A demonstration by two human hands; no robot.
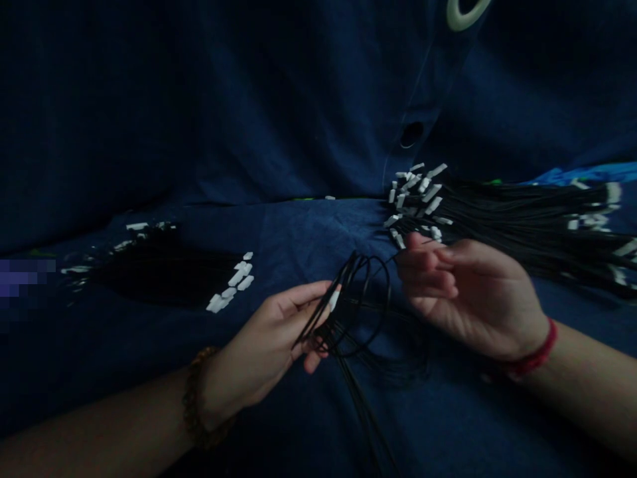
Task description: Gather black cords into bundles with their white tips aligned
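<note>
- Left grip point(279, 332): pinching black cable point(354, 260), looped loosely between both hands; white connector point(335, 299) at its fingertips.
- Right grip point(468, 299): pinching the cable's thin run; uneven pull could spring loops (if left slackens).
- Beyond right grip: cable bundle point(507, 212), possible snag if loops swing.

black cord point(350, 267) looped at the left hand point(269, 335)

the cord's coils sit in the grip of the left hand, a white tip point(335, 299) showing there. the right hand point(468, 292) pinches a thin strand point(392, 259) near the right bundle point(502, 216) of white-tipped black cords. a second bundle point(169, 272) lies to the left. both rest on dark blue cloth point(318, 229). the right hand wears a red band point(540, 355), the left brown beads point(194, 398).
</note>
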